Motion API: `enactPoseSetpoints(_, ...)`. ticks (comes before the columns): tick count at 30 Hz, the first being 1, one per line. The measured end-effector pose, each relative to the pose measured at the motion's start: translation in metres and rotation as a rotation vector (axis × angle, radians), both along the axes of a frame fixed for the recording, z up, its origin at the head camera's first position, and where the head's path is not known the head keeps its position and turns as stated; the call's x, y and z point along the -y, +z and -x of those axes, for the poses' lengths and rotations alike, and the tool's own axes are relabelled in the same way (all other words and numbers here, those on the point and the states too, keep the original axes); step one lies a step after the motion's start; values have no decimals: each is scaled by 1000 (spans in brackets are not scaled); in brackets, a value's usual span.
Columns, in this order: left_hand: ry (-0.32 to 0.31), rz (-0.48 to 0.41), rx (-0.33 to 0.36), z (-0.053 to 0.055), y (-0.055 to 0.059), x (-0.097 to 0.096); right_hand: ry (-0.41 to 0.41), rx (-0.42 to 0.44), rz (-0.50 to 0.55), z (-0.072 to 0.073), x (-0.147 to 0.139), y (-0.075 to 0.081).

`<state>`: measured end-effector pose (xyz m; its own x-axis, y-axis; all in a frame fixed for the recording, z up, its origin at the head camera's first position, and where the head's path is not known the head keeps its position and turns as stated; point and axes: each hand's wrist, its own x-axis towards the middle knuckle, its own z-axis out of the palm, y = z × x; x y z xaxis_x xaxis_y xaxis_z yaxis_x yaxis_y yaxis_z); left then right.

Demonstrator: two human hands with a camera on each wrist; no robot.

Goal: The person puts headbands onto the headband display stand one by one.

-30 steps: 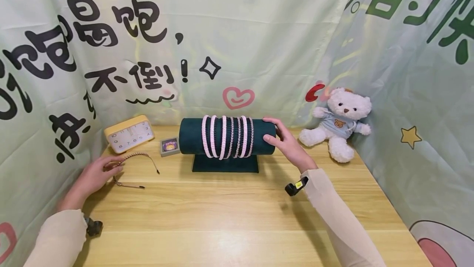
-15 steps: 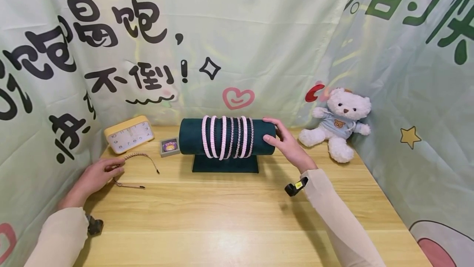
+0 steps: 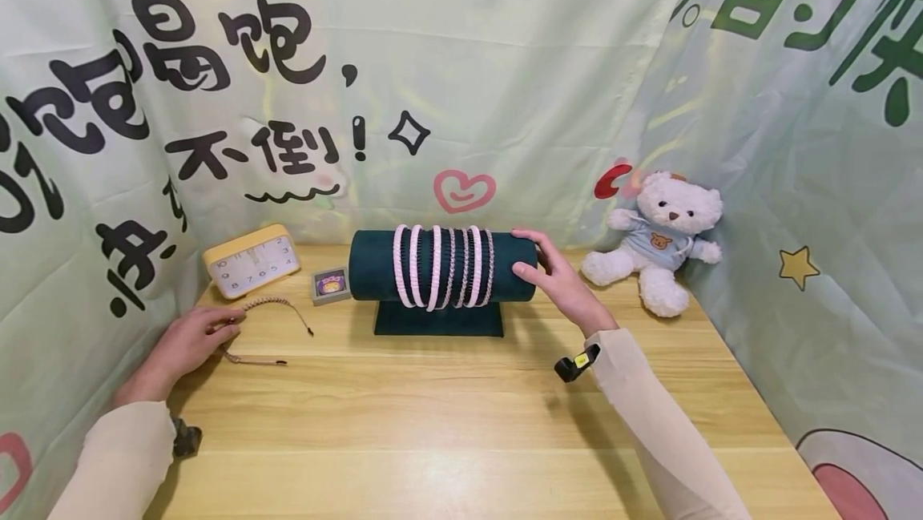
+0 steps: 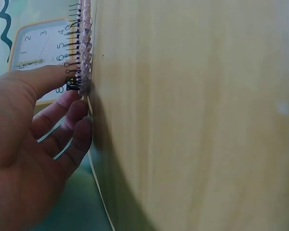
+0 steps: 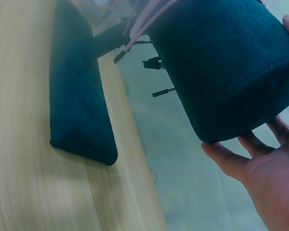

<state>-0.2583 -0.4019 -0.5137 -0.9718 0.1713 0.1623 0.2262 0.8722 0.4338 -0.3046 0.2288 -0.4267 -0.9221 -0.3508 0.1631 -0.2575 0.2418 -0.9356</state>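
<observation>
At the left of the table, my left hand [image 3: 191, 344] pinches a thin braided headband [image 3: 268, 300] with black-tipped ends pointing right. The left wrist view shows its pinkish beaded band [image 4: 85, 43] with a row of black comb teeth, between thumb and fingers. A dark green velvet roll stand [image 3: 371, 264] stands at the back middle, wearing several pink and beaded headbands [image 3: 435, 268]. My right hand [image 3: 555, 276] grips the roll's right end, thumb in front and fingers over the top. In the right wrist view, black-tipped headband ends [image 5: 161, 92] hang below the roll [image 5: 226, 62].
A yellow-framed clock [image 3: 252, 262] and a small grey box with a purple picture [image 3: 331, 285] sit left of the stand. At the back right sits a white teddy bear [image 3: 659, 243] in a blue top. Printed cloth walls [image 3: 548, 87] enclose the wooden table [image 3: 447, 416].
The left hand and the headband in it have shifted very slightly to the right. The right hand and the roll stand have stayed put.
</observation>
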Motion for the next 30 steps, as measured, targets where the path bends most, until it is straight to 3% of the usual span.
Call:
enactPoseSetpoints(5, 13, -38, -18, -1, 0, 1, 1, -5, -1, 0, 1, 1)
enactPoseSetpoints(14, 68, -109, 18, -5, 5, 1, -1, -2, -4, -1, 1, 1)
enactPoseSetpoints(21, 85, -137, 99, -9, 7, 4, -3, -6, -10, 0, 0, -1)
enactPoseSetpoints(30, 52, -161, 174, -15, 14, 4, 2, -7, -7, -1, 0, 0)
